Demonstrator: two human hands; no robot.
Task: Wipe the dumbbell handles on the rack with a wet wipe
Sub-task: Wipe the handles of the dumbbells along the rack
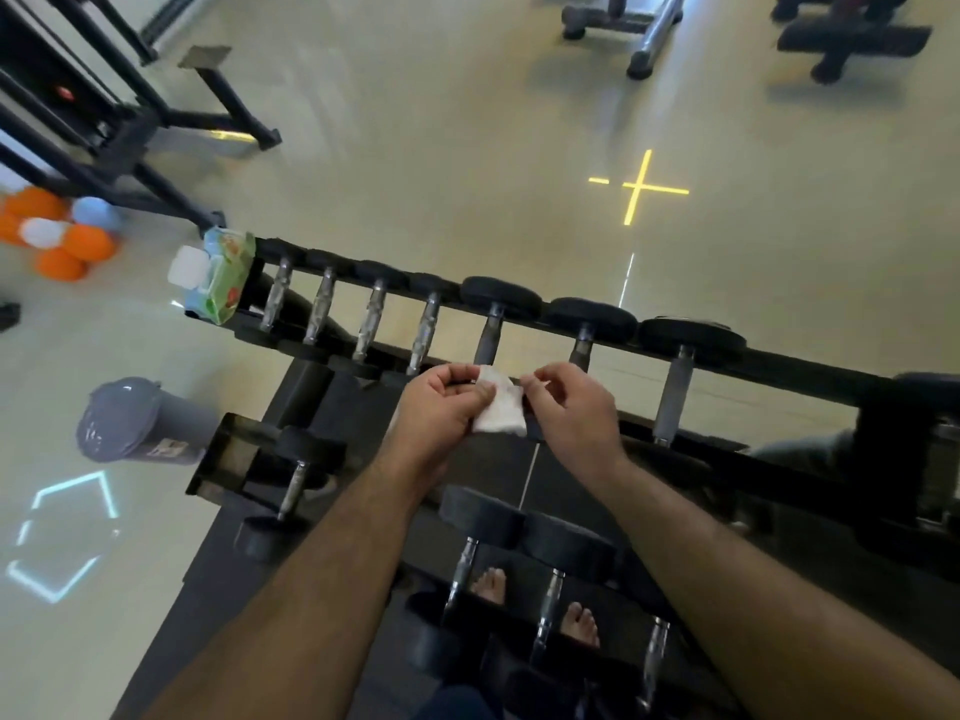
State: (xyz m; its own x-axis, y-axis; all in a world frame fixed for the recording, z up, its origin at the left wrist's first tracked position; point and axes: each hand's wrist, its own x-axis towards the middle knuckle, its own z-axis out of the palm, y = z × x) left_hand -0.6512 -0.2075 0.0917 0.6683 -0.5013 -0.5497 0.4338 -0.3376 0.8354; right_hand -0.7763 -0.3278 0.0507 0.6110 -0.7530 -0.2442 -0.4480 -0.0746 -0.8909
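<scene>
Both the left hand (439, 407) and right hand (571, 407) pinch the limp, damp-looking wet wipe (500, 407) between them, probably best folded thicker before gripping the dumbbell handle (488, 337) just beyond.

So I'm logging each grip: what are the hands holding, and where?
A white wipe: left hand grips its left edge, right hand pinches its upper right corner.

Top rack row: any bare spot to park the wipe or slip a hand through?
Widest gaps lie between the three right-hand handles, where floor shows through. The four chrome handles at the left sit close together. The left end is taken by the wipe pack. Both hands, left hand and right hand, pinch the wipe over the front rail.
</scene>
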